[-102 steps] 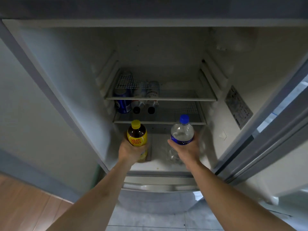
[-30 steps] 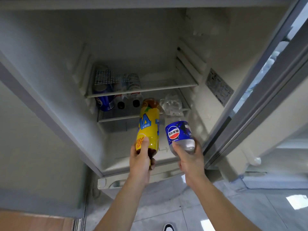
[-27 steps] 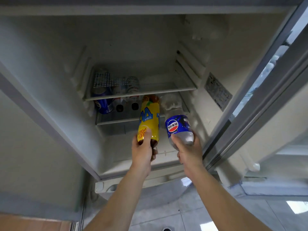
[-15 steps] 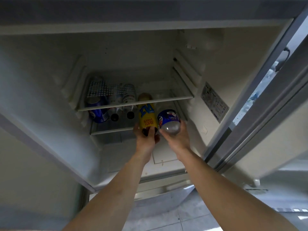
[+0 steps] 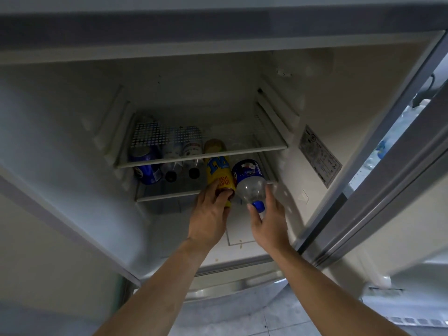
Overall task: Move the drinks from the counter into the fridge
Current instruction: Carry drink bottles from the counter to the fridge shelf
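On the lower fridge shelf (image 5: 167, 194), yellow bottle (image 5: 219, 174) and blue-label bottle (image 5: 248, 180) lie side by side, caps outward. Left hand (image 5: 209, 214) wraps the yellow's neck; right hand (image 5: 269, 219) pinches the blue cap. Risk: released lying down, either may roll forward off the shelf edge.

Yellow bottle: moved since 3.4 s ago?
Yes. The yellow bottle stood upright below the lower shelf; now the left hand holds it lying base-first on that shelf.
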`<state>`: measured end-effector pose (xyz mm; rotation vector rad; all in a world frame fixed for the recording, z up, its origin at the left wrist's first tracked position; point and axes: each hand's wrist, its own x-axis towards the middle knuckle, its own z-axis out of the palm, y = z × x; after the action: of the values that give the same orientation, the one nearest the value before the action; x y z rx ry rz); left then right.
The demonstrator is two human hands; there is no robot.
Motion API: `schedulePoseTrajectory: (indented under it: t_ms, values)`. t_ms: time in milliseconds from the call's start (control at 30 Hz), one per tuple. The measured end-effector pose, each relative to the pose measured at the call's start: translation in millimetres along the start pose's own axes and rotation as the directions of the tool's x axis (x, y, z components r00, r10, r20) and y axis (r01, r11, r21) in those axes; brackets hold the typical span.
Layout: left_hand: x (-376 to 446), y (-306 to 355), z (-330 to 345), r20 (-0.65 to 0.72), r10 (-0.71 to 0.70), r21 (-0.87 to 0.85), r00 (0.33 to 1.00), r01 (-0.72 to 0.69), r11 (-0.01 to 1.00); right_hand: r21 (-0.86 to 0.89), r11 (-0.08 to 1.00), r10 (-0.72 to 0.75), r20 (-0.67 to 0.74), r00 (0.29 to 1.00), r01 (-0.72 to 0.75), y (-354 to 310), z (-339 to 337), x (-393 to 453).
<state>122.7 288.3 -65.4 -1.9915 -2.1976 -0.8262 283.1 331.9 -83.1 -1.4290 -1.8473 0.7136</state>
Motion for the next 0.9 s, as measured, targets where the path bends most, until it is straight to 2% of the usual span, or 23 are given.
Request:
schedulePoseTrajectory:
  t_ms: [233,400,533,633,767,900]
  values:
    - [26,-10,5,0.059,-0.041,0.065,0.997,0.038,0.997,-0.093,0.996,0.002,0.025,1.000,0.000,-6,7,24]
    - [55,-21,10,0.168,-0.066,0.084,0.984,0.052,0.995,-0.269,0.961,-0.040,0.094,0.995,0.064,-15,14,61]
    - [76,-23,11,0.239,-0.059,0.226,0.969,0.004,0.974,-0.395,0.917,0.021,0.188,0.982,0.056,-19,15,92]
    - [83,-23,11,0.274,-0.065,0.325,0.960,-0.029,0.945,-0.413,0.910,0.062,0.228,0.972,0.039,-19,19,104]
    - [88,-23,12,0.320,-0.079,0.320,0.944,-0.029,0.947,-0.409,0.912,0.108,0.261,0.959,0.009,-17,25,105]
    - [88,-22,11,0.327,-0.094,0.309,0.940,-0.012,0.951,-0.377,0.926,0.089,0.268,0.959,0.020,-18,22,103]
